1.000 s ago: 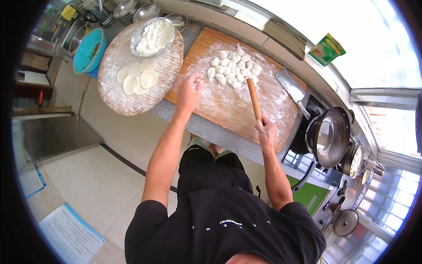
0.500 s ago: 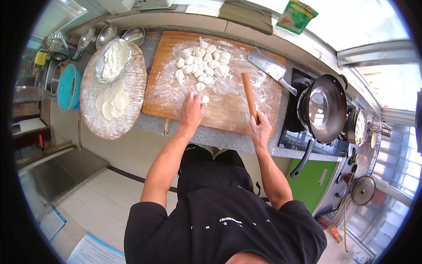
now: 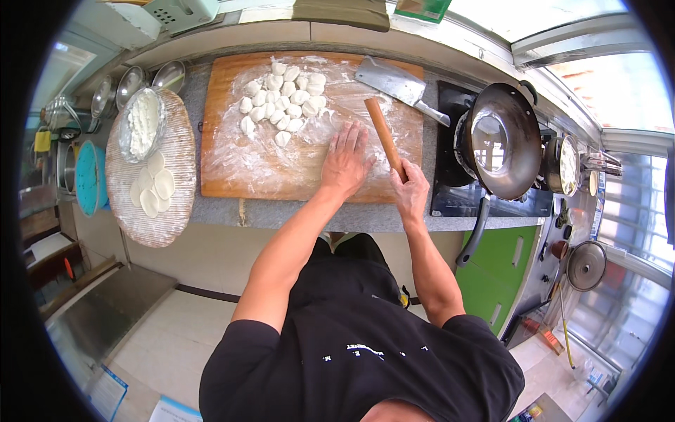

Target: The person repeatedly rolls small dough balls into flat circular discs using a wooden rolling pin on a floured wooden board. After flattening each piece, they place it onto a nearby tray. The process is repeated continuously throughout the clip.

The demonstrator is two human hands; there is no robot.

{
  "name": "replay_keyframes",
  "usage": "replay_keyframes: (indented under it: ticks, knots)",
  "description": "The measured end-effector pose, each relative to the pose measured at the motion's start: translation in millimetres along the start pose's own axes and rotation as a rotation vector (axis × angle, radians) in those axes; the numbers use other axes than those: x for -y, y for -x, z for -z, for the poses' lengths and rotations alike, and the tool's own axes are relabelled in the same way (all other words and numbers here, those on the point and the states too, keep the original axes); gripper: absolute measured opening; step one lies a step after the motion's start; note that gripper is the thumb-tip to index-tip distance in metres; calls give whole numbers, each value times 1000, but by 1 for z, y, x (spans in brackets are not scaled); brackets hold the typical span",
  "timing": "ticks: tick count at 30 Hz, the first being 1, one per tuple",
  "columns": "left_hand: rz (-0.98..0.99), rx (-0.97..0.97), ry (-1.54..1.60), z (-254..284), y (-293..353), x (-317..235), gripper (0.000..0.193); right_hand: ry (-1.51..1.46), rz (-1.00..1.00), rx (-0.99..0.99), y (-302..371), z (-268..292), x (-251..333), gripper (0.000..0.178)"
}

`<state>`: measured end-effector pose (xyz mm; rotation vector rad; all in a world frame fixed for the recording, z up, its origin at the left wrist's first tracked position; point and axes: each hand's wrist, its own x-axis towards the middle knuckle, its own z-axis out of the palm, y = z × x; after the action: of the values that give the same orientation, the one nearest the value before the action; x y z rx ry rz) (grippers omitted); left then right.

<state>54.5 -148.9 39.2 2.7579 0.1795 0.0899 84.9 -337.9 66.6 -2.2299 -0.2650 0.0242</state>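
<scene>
On the floured wooden board (image 3: 267, 179), my left hand (image 3: 344, 162) lies flat, palm down and fingers stretched out. Whatever may be under that palm is hidden. My right hand (image 3: 410, 186) grips the near end of a wooden rolling pin (image 3: 383, 132), which slants away to the far left over the board. Several small white dough pieces (image 3: 283, 138) sit in a loose cluster beyond and left of my left hand. A cleaver (image 3: 391, 79) rests at the board's far right edge, its handle pointing toward the stove.
To the left, a round ridged tray (image 3: 158, 225) carries flat dough wrappers (image 3: 164, 184) and a clear bowl of white filling (image 3: 143, 123). On the right, a wok (image 3: 517, 148) stands on the black stove (image 3: 450, 200), its handle jutting toward me. A pot (image 3: 568, 165) is beyond it.
My left hand has gone from fingering a dough piece to lying flat, farther right on the board. That piece no longer shows. The rolling pin stays in my right hand; the whole view has shifted.
</scene>
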Motion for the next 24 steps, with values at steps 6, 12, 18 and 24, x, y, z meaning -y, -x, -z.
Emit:
replay_keyframes:
  ticks: [6,12,18,24]
  knots:
    - [-2,168,-107,-5,-4,-10,88,-4,28,2,7,10,0,34]
    - [121,115,16,-10,-17,8,83,-9,105,11,-7,17,6,31]
    - [400,-609,701,35,14,63,51,210,292,143,-19,8,14,34]
    - [161,-423,172,48,74,68,39,353,548,382,4,-11,12,32]
